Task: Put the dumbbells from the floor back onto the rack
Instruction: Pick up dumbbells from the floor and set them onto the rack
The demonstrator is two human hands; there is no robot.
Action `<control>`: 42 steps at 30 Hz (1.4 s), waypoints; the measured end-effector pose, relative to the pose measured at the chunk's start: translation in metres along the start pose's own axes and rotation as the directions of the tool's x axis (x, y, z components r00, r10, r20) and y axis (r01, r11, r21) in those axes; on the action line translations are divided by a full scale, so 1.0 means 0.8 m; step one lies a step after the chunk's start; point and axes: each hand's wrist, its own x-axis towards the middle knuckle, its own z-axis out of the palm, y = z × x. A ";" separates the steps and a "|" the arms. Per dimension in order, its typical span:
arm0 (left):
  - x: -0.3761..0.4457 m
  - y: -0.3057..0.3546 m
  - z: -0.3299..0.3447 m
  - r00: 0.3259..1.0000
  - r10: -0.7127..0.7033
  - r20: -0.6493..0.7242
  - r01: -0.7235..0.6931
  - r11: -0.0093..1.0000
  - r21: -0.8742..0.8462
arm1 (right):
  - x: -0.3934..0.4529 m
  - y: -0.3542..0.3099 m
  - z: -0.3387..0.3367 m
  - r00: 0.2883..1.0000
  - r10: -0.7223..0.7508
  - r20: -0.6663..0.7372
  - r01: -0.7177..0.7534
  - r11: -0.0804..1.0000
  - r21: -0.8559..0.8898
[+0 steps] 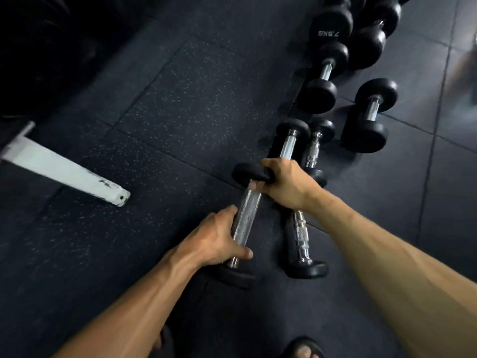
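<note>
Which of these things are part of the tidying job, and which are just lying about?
Job:
held dumbbell, gripped by left hand and right hand
floor dumbbells

Lying about:
white bar
sandal

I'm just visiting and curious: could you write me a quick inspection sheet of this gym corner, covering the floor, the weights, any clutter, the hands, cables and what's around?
Surface: dark speckled rubber floor tiles, seams visible.
Job's things: held dumbbell with a knurled chrome handle; more dumbbells lie on the floor, including a slim chrome-handled one beside it and a short dumbbell set apart. One in the far row is marked 7.5 KG.
Clutter: nothing seen.
Grips: left hand grips the held dumbbell's handle; right hand grips its far head.
Cables: nothing seen.
Surroundings: white metal beam on the left; sandalled foot at the bottom edge; no rack clearly visible.
</note>
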 end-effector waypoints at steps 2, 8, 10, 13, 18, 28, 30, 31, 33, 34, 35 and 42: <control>-0.048 0.039 -0.033 1.000 -0.009 -0.002 0.009 1.000 -0.017 | -0.027 -0.049 -0.047 1.000 -0.011 0.014 0.011 1.000 -0.001; -0.202 0.160 -0.154 0.999 -0.035 -0.018 0.033 0.996 -0.088 | -0.103 -0.196 -0.205 0.996 -0.063 0.059 0.061 0.997 0.041; -0.249 0.200 -0.195 0.999 -0.036 -0.036 0.033 0.994 -0.104 | -0.121 -0.243 -0.258 0.994 -0.085 0.073 0.082 0.996 0.036; -0.310 0.255 -0.253 0.996 -0.032 -0.081 0.018 0.986 -0.165 | -0.137 -0.313 -0.333 0.988 -0.115 0.099 0.115 0.993 -0.003; -0.388 0.312 -0.347 0.979 -0.029 -0.204 -0.016 0.976 -0.216 | -0.140 -0.434 -0.430 0.965 -0.223 0.135 0.230 0.972 -0.039; -0.493 0.291 -0.501 0.888 -0.162 -0.430 0.027 0.952 -0.303 | -0.085 -0.659 -0.459 0.879 -0.435 0.196 0.455 0.888 -0.070; -0.510 0.269 -0.530 0.865 -0.182 -0.468 0.036 0.952 -0.304 | -0.070 -0.704 -0.448 0.857 -0.470 0.213 0.496 0.864 -0.090; -0.519 0.256 -0.547 0.854 -0.192 -0.483 0.045 0.953 -0.300 | -0.062 -0.727 -0.442 0.849 -0.482 0.218 0.509 0.856 -0.088; -0.535 0.228 -0.576 0.830 -0.230 -0.508 0.072 0.947 -0.313 | -0.047 -0.773 -0.426 0.834 -0.502 0.230 0.530 0.845 -0.077; -0.542 0.213 -0.589 0.818 -0.254 -0.517 0.083 0.940 -0.331 | -0.039 -0.795 -0.417 0.823 -0.517 0.236 0.546 0.834 -0.077; -0.549 0.200 -0.600 0.808 -0.275 -0.522 0.092 0.932 -0.349 | -0.032 -0.816 -0.407 0.811 -0.533 0.241 0.563 0.824 -0.073; -0.604 0.117 -0.655 0.706 -0.407 -0.579 0.130 0.879 -0.459 | 0.012 -0.941 -0.333 0.697 -0.624 0.354 0.681 0.731 -0.054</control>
